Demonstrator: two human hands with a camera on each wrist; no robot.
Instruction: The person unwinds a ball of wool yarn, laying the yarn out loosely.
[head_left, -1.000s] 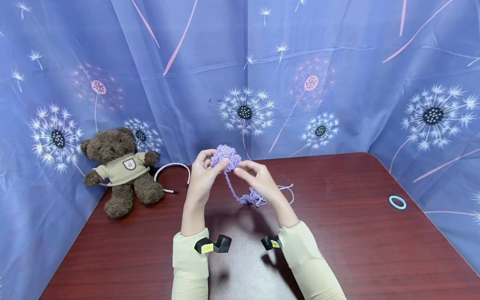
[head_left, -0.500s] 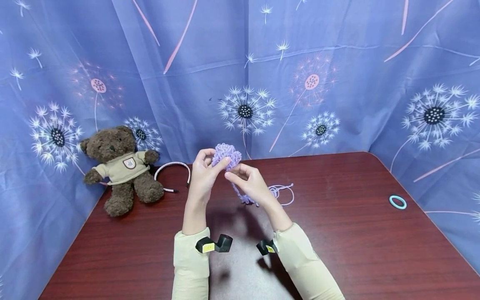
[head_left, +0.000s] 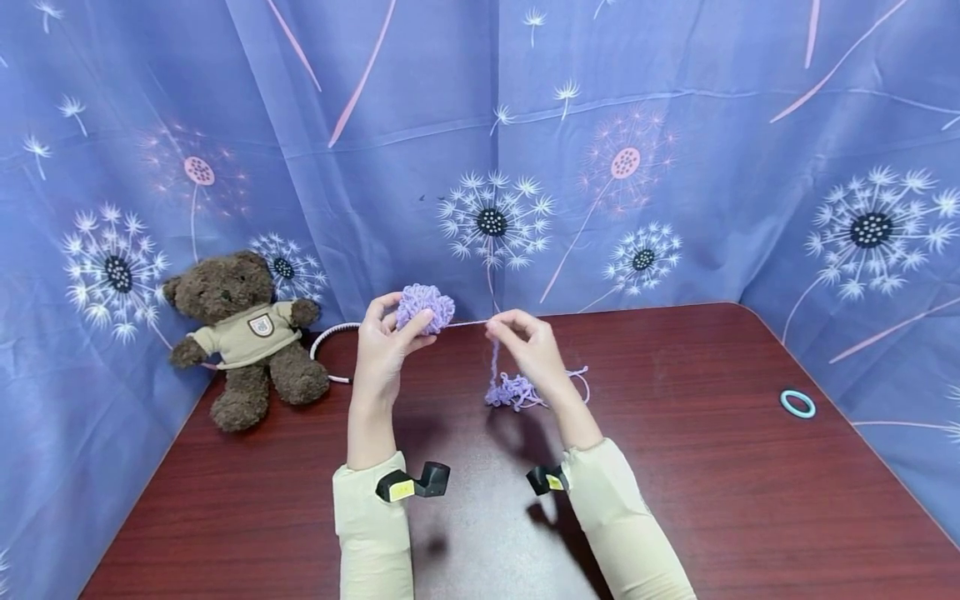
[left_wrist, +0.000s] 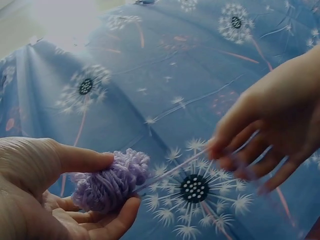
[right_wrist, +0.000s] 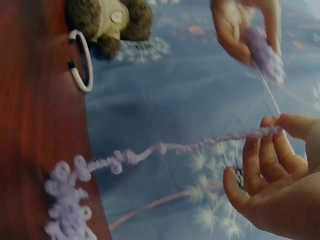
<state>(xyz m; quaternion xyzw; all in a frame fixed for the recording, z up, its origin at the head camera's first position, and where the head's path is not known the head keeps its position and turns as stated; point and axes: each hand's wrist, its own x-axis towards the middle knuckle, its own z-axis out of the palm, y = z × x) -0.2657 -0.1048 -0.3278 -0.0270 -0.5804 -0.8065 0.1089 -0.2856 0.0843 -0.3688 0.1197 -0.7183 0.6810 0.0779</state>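
My left hand (head_left: 381,346) holds a bundle of looped purple yarn (head_left: 426,308) between thumb and fingers, raised above the table. From the bundle a strand (left_wrist: 172,170) runs taut to my right hand (head_left: 528,346), whose thumb and fingertips pinch it. Below that pinch the yarn hangs as a twisted, kinked length (right_wrist: 200,145), down to a loose curly heap of purple yarn (head_left: 513,390) on the table. In the left wrist view the bundle lies across the fingers with the thumb pressing its top.
A brown teddy bear (head_left: 251,337) in a beige shirt sits at the table's back left. A white headband (right_wrist: 82,62) lies beside it. Far to the right is a light blue ring (head_left: 797,404) on the dark red table (head_left: 712,467). A blue dandelion-print curtain (head_left: 375,208) closes off the back.
Both hands came together at the bundle, then drew apart. The left hand moved left with the bundle, the right hand moved right, and a taut strand now stretches between them.
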